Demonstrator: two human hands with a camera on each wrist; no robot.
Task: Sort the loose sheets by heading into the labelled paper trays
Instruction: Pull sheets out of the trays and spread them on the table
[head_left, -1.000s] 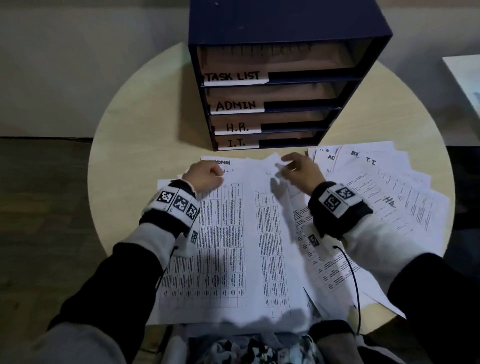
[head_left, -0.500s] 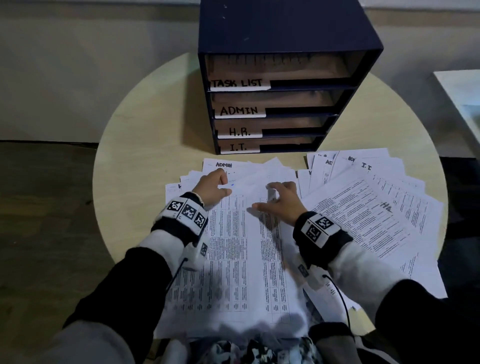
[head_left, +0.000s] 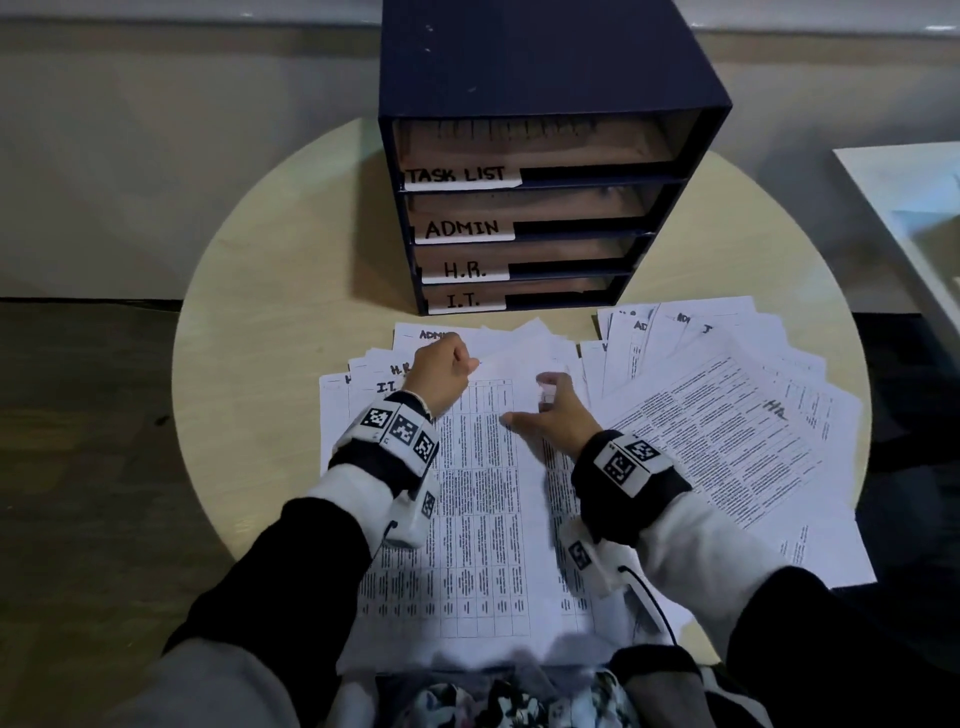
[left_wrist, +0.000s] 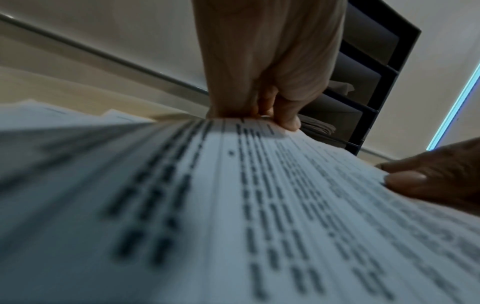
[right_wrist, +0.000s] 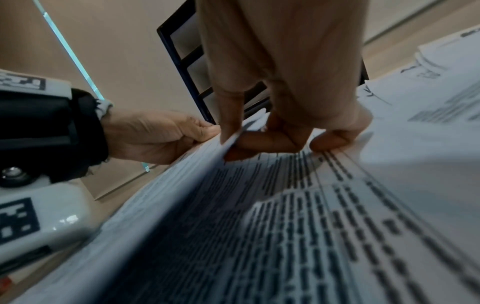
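A printed top sheet lies on a pile of loose sheets in front of me on the round table. My left hand grips its far left corner with curled fingers and the thumb on top. My right hand pinches the sheet's right edge, thumb over and fingers under, lifting that edge. Under the pile, headings ADMIN, H.R. and I.T. show. The navy tray unit stands behind, labelled TASK LIST, ADMIN, H.R. and I.T. from top to bottom.
A second fan of printed sheets covers the table's right side, up to its rim. A white surface stands off to the right. Bare tabletop lies left of the trays. Patterned cloth shows at the near edge.
My right hand has come left and nearer along the top sheet, and its fingers have closed on the sheet's right edge. The left hand has stayed at the far left corner.
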